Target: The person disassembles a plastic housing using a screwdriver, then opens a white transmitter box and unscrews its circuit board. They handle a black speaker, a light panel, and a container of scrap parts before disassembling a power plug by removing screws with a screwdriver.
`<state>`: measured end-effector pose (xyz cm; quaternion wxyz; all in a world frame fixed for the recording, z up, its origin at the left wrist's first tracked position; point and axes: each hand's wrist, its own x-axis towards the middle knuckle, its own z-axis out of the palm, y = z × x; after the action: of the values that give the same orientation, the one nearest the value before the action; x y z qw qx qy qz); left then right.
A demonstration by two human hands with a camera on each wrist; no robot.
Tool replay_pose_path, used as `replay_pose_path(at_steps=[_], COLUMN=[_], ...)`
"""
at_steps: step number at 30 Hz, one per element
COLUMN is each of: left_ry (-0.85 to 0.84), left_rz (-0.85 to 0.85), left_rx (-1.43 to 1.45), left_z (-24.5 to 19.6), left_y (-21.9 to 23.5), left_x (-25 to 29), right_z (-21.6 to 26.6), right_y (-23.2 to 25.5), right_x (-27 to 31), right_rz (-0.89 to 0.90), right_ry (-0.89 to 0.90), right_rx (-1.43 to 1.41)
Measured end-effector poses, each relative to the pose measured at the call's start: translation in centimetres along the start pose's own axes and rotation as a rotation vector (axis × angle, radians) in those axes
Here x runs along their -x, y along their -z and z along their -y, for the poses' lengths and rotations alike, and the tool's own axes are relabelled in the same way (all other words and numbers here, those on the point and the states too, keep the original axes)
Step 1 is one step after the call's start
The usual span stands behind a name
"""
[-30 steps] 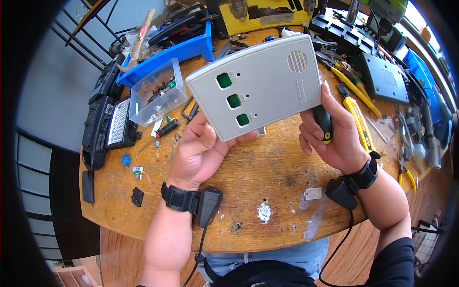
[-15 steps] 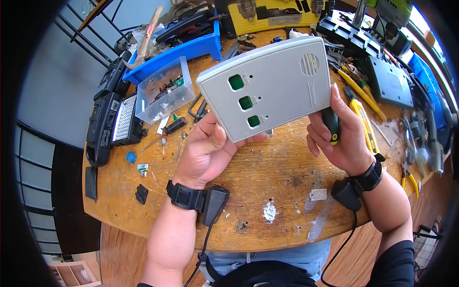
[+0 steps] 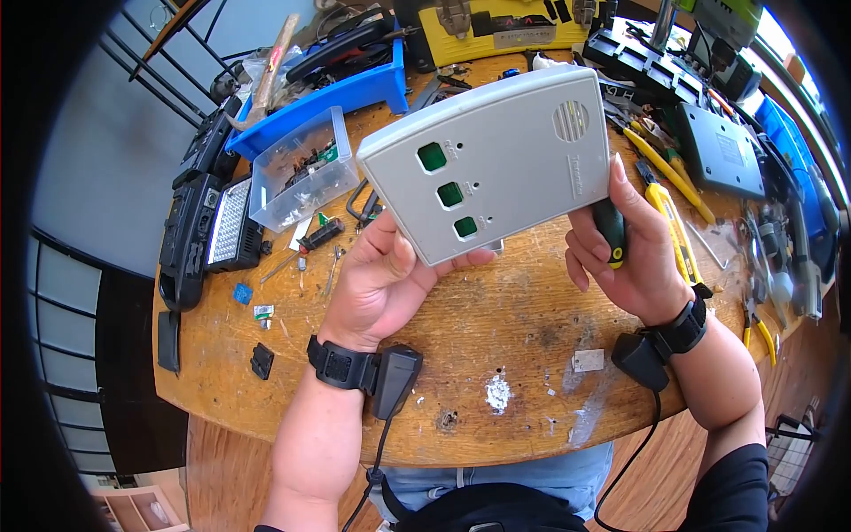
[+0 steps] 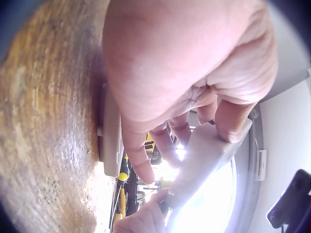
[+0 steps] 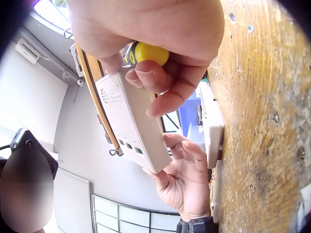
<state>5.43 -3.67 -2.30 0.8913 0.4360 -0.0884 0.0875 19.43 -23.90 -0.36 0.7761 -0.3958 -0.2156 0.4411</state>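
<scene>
A light grey plastic housing is held tilted above the bench, its face with three green windows and a round slotted grille toward me. My left hand grips its lower left corner, thumb on the front edge and fingers underneath. At the right edge, my right hand curls its fingers round a screwdriver with a dark green and yellow handle; its shaft is hidden behind the housing. The right thumb lies against the housing's edge. Below it, mostly hidden in the head view, a second pale plastic part lies on the bench.
A clear bin of small parts and a blue bin stand at left. A yellow toolbox is at the back. Pliers, a yellow cutter and a dark grey device lie right. White crumbs dot the worn bench.
The whole head view has shifted slightly, so bench and hands appear a little further right. Both hands keep the same hold on the housing and screwdriver.
</scene>
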Motion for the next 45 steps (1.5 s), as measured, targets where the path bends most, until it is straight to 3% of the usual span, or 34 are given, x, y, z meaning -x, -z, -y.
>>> replay_pose_path(at_steps=[45], left_ry=[0.001], left_rz=[0.000], left_rx=[0.036], left_z=[-0.06], left_y=[0.11], left_x=[0.05], right_z=[-0.04], right_y=[0.08], right_x=[-0.09], right_rz=[-0.011], right_ry=[-0.009], right_rx=[0.024])
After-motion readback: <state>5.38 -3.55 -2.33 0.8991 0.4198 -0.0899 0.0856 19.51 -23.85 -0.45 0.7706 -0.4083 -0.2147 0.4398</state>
